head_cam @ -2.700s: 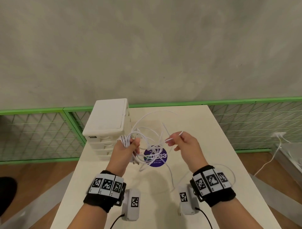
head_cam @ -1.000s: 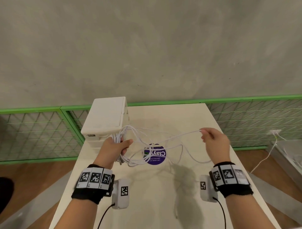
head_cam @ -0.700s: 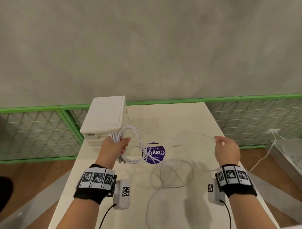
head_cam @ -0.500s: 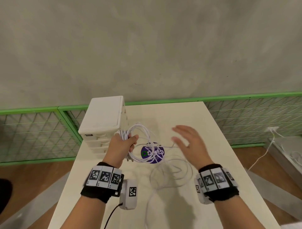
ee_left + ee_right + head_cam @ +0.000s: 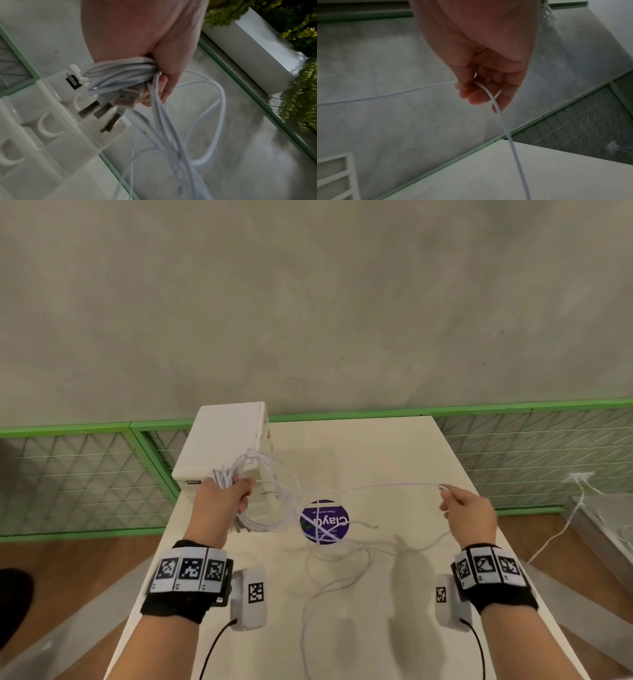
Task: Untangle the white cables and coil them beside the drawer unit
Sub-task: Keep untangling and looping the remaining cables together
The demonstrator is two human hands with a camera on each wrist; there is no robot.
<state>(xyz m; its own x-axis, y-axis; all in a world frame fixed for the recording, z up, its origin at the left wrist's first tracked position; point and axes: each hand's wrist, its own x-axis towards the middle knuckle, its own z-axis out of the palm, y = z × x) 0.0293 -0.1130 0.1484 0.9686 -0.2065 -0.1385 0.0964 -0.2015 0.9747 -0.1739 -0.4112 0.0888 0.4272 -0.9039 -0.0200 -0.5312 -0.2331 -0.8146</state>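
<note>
White cables (image 5: 274, 508) in both hands

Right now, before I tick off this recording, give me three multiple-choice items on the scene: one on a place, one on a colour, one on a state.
1. Where does the drawer unit stand?
A. far left of the table
B. near right corner
C. on the floor

2. What colour is the round sticker?
A. red
B. purple
C. yellow

3. What is the right hand doing?
A. lying flat on the table
B. holding the drawer unit
C. pinching one white strand

Key: 1 A, it sits at the far left edge by the left hand; 2 B, purple disc under the cables; 3 C, the strand runs taut from its grip to the cable bundle.
</note>
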